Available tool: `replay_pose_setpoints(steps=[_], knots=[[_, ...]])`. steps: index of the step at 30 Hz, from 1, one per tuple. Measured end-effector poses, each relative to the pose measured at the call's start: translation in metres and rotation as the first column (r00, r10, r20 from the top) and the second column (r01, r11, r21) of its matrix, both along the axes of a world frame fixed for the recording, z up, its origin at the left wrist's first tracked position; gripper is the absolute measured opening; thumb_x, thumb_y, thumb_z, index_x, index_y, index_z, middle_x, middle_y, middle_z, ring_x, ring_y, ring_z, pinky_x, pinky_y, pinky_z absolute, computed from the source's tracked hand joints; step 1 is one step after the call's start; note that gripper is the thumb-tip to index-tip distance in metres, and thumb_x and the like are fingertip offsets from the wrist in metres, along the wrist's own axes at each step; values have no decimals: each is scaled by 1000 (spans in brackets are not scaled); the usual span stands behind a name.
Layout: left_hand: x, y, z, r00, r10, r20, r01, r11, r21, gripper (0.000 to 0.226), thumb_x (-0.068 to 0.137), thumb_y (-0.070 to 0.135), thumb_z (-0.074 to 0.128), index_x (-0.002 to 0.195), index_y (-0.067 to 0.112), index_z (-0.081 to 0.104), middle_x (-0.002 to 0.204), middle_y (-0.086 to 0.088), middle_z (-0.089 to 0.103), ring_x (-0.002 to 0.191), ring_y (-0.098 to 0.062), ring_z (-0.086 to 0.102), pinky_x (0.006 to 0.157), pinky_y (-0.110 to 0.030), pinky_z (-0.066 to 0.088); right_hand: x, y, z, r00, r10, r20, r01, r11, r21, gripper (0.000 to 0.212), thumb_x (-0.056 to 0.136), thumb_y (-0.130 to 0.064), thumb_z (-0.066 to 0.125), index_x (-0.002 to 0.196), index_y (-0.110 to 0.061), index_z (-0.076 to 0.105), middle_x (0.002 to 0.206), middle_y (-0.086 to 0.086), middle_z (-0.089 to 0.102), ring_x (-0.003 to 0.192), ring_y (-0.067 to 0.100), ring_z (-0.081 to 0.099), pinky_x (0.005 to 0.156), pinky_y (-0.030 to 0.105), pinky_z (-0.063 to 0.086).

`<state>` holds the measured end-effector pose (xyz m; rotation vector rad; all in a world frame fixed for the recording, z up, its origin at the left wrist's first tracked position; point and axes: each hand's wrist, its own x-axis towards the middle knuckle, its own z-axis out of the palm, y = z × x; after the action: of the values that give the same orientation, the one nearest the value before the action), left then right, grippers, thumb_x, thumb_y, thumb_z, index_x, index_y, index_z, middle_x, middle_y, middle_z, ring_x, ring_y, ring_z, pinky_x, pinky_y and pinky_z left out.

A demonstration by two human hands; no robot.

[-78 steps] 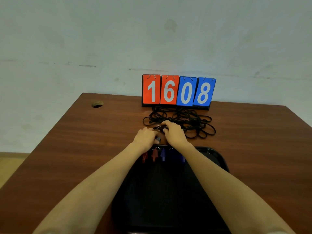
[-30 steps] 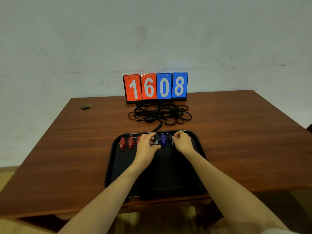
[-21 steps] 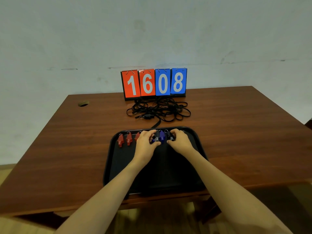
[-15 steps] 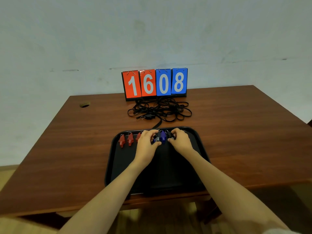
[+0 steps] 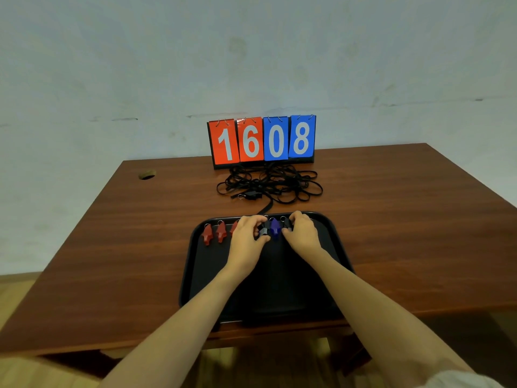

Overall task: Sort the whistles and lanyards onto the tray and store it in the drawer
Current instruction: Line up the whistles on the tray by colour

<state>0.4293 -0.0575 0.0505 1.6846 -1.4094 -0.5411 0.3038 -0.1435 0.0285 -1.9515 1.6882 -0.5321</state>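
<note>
Brown wood desk [image 5: 112,247] vs a pale wall [image 5: 112,65], flip scoreboard [image 5: 263,140] reading 1608 at the back. Black tray [image 5: 195,275] sits at the near edge w/ whistles in a row along its far rim: red whistles [image 5: 221,232] on the left, blue whistle [image 5: 275,229] mid. Left hand [image 5: 246,239] curls round a dark whistle [image 5: 263,231] just beside the blue one; right hand [image 5: 303,233] pinches a black whistle [image 5: 287,227] on its other side. Lanyards [image 5: 274,184] lie tangled btwn tray & scoreboard

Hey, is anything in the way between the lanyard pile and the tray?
Nothing stands on the table between the lanyards and the tray; one strap already reaches its rim. Just inside, the whistle row, the left hand and the right hand line the far edge.
</note>
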Motion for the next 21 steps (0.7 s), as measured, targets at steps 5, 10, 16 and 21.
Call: replay_pose_setpoints(steps=[5,10,16,21], knots=[[-6,-4,-3,999,-5,-52,6,1000,7,44,80,4,70,118,18,55,102,5,50,87,-4,49,73,-9,42,-7,6,7,999,-24,27,26,999,-47,44,89,-23,61,126,-8,41,129,10,39,107,29,54,81,35,46],[-23,-14,-6,993,-30,-110,31,1000,7,48,75,4,74,116,15,53,96,0,53,76,-7,48,69,-18,46,-19,14,23,971,-3,237,-1,1000,16,28,94,-28,56,116,-11,52,94,0,55,83,16,55,72,27,44],[-43,-22,-9,982,-113,-148,120,992,35,50,76,-1,71,118,15,48,95,0,53,79,-12,51,78,-27,53,-32,12,26,855,-146,497,-21,949,316,28,91,-23,62,113,-8,55,94,5,61,72,17,65,79,35,58],[-40,-24,-10,952,-219,-213,234,971,49,41,85,-8,52,122,9,46,104,-4,56,83,-8,62,77,-22,56,-36,11,25,775,-194,601,-71,919,389,23,92,-14,60,112,-5,57,99,11,65,74,16,64,75,30,58]])
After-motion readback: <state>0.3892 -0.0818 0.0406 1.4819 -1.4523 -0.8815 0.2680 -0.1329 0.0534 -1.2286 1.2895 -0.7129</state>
